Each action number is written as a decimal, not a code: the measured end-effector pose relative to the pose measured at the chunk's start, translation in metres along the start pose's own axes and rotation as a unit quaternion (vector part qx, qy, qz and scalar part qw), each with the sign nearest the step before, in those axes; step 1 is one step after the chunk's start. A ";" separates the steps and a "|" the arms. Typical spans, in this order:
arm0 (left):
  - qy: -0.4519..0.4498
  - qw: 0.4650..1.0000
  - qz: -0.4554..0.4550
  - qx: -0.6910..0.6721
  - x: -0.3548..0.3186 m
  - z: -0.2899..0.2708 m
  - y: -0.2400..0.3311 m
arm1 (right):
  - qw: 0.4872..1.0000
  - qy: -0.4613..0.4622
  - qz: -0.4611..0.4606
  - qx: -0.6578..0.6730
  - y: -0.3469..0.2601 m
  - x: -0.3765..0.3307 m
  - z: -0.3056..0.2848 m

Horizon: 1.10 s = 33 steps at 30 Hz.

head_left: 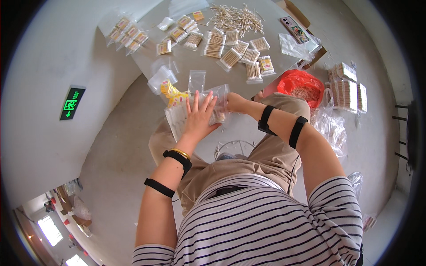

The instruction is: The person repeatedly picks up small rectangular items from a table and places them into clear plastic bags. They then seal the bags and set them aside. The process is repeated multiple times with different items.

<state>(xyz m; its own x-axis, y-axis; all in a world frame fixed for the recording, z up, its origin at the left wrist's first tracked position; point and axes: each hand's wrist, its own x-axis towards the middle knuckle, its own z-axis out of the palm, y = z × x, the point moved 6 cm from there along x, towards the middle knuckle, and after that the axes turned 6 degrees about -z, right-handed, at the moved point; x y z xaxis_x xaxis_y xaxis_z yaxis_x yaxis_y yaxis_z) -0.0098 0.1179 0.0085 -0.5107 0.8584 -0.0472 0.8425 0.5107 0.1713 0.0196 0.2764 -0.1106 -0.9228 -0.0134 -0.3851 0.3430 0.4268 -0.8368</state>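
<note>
My left hand lies with its fingers spread on a clear plastic bag near the table's front edge. My right hand is closed at the bag's right edge, its fingertips partly hidden. Pale contents show through the bag below, too unclear to name. Left of my left hand are yellow printed cards and a stack of clear bags. A small clear zip bag lies flat just beyond my fingers.
Bagged cotton swabs cover the middle of the table, with loose swabs behind. A phone rests at the far right. A red bag of swabs sits by my right knee, next to stacked packs. Finished-looking packs lie far left.
</note>
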 end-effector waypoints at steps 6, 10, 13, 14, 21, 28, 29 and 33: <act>0.005 1.000 -0.020 -0.005 0.005 0.005 0.010 | 0.996 0.006 -0.044 -0.080 0.010 0.003 0.000; -0.004 1.000 -0.025 -0.003 0.006 0.004 0.012 | 0.987 -0.015 -0.133 -0.092 0.001 0.001 0.003; -0.011 1.000 -0.016 0.016 0.007 0.000 0.016 | 0.966 -0.087 -0.210 -0.127 -0.013 -0.004 0.004; -0.009 1.000 -0.005 0.028 0.008 -0.001 0.021 | 0.965 -0.072 -0.210 -0.138 -0.015 -0.004 0.004; 0.045 0.998 0.039 -0.022 0.008 0.005 0.043 | 0.958 -0.059 -0.210 -0.185 -0.011 -0.003 0.011; 0.069 0.996 0.023 -0.056 0.017 0.015 0.061 | 0.871 -0.063 -0.350 -0.339 -0.031 -0.012 0.020; 0.071 0.996 0.018 -0.060 0.017 0.017 0.060 | 0.872 -0.076 -0.345 -0.339 -0.040 -0.014 0.020; 0.079 0.994 0.008 -0.078 0.022 0.019 0.063 | 0.937 -0.180 -0.187 -0.232 -0.033 -0.009 0.022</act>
<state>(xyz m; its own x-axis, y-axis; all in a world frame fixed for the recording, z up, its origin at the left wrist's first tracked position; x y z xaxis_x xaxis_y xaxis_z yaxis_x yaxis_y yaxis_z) 0.0356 0.1697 -0.0008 -0.5279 0.8420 0.1109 0.8208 0.4723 0.3213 0.0203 0.2427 -0.0884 -0.8159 -0.5086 -0.2751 -0.1831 0.6785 -0.7114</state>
